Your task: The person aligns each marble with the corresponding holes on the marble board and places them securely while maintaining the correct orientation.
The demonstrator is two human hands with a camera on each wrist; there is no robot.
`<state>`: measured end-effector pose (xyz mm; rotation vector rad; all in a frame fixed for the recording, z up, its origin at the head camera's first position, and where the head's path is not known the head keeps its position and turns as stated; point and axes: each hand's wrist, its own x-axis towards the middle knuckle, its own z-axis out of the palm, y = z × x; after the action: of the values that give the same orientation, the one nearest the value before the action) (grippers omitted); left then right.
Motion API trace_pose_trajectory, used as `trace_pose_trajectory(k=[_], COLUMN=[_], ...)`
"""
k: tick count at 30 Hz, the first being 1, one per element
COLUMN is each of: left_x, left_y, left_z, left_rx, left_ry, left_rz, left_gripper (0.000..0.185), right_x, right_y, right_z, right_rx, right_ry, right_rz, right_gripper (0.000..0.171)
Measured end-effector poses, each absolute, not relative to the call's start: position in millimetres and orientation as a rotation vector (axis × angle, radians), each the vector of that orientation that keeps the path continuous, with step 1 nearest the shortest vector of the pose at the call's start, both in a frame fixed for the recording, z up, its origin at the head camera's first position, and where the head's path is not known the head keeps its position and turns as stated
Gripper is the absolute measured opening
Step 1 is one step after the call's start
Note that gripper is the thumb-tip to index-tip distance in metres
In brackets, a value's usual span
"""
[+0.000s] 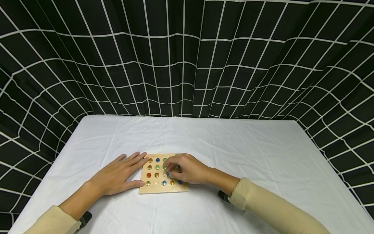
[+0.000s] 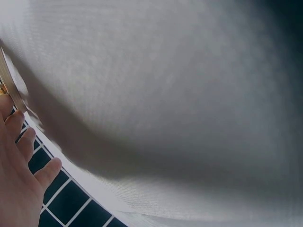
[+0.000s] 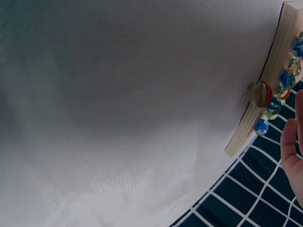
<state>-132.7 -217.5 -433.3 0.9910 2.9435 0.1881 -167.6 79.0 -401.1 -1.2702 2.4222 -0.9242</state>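
Note:
A pale wooden board lies on the white cloth, with rows of glass marbles seated in its holes. My left hand rests flat beside it, fingers straight, thumb and fingertips at the board's left edge. Over the right half of the board is my right hand, its thumb and index finger pinching a blue marble just above the surface. Bare holes show in the two front rows. This hand hides several marbles on the right side. The right wrist view shows blue marbles along the board's top.
A red-striped marble appears against the board's side edge in the right wrist view. White cloth covers the table around the board. A black curtain with a white grid hangs behind and at both sides.

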Motion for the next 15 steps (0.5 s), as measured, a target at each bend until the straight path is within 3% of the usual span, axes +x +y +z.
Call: trace_pose_trajectory(k=[15], left_x=[-132], left_y=[-217], left_z=[-433], left_rx=[0.997], left_ry=[2.942], left_rz=[0.203], left_gripper=[0.082], right_x=[-168], right_y=[68], right_z=[-401], right_rx=[-1.277], right_ry=[2.452], right_rz=[-0.835], right_gripper=[0.030])
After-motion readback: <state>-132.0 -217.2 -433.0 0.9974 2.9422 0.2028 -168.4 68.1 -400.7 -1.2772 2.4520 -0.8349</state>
